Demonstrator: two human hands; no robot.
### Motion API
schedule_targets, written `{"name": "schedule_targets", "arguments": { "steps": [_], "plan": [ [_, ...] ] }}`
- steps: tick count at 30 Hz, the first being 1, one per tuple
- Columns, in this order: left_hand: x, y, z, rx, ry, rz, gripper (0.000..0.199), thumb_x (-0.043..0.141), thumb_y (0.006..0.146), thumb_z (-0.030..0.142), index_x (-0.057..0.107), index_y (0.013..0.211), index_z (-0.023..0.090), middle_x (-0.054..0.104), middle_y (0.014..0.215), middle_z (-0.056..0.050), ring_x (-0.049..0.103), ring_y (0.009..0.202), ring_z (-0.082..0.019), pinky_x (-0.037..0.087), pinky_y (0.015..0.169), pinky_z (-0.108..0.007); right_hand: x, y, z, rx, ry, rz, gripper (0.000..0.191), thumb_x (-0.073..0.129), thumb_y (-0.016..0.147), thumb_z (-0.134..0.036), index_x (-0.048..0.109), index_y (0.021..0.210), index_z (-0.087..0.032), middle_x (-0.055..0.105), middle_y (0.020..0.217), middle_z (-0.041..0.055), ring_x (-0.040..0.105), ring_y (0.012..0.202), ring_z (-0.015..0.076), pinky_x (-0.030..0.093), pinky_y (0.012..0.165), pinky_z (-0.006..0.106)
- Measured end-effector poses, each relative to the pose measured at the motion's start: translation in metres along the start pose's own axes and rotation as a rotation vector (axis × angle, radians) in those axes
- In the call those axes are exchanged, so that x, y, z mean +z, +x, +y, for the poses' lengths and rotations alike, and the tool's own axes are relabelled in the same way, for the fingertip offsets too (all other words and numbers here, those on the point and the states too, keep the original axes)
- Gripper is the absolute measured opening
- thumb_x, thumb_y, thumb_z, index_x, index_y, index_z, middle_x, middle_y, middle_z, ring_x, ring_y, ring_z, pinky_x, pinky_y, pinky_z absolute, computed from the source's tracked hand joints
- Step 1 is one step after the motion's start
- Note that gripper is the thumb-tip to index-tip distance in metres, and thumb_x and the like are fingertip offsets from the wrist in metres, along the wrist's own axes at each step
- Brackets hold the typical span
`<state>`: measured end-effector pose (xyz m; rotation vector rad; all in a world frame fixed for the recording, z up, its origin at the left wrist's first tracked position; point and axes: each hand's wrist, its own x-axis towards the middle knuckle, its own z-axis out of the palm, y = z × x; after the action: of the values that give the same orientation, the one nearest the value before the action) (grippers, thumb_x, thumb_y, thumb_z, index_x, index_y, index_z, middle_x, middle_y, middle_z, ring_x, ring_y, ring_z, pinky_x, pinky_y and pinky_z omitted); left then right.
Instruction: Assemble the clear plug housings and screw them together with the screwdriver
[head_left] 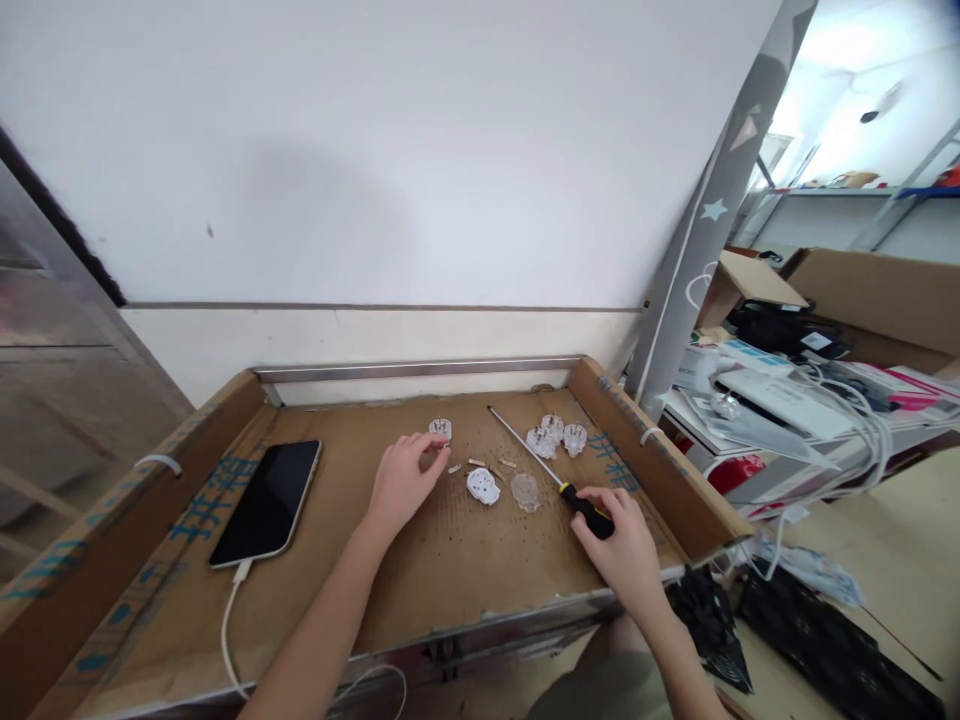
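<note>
Right hand [619, 545] closed firmly on the handle of a black-and-yellow screwdriver [583, 510]; left hand [405, 482] has fingers half-curled at a clear plug housing [440, 430], contact unclear; risk: a careless swing of the shaft [525, 445] could scatter the loose brass pins [476, 463] nearby

Clear glossy plastic plug housings [525, 492]

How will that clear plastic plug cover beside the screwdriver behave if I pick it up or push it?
The clear plastic plug cover looks thin, so it is probably light and would likely slide easily across the cardboard. It seems stiff but possibly brittle, so avoid prying hard. Lying flat, it seems unlikely to roll or tip.
</note>
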<state>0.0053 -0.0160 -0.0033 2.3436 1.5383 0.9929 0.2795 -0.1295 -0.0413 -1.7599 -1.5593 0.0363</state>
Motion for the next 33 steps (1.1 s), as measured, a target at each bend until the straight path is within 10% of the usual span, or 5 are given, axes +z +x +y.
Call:
{"name": "schedule_targets", "arguments": {
  "steps": [33],
  "plan": [
    [0.0061,-0.0060,0.0050,0.072,0.073,-0.125,0.014,0.052,0.086,0.029,0.066,0.086,0.026,0.068,0.092,0.001,0.056,0.089,-0.020,0.038,0.078,-0.033,0.0048,0.0016,0.0086,0.018,0.049,0.022,0.018,0.054,0.075,-0.029,0.058,0.090,-0.021,0.054,0.086,0.0033,0.051,0.084,0.0184,0.040,0.078,0.031]
  ]
}}
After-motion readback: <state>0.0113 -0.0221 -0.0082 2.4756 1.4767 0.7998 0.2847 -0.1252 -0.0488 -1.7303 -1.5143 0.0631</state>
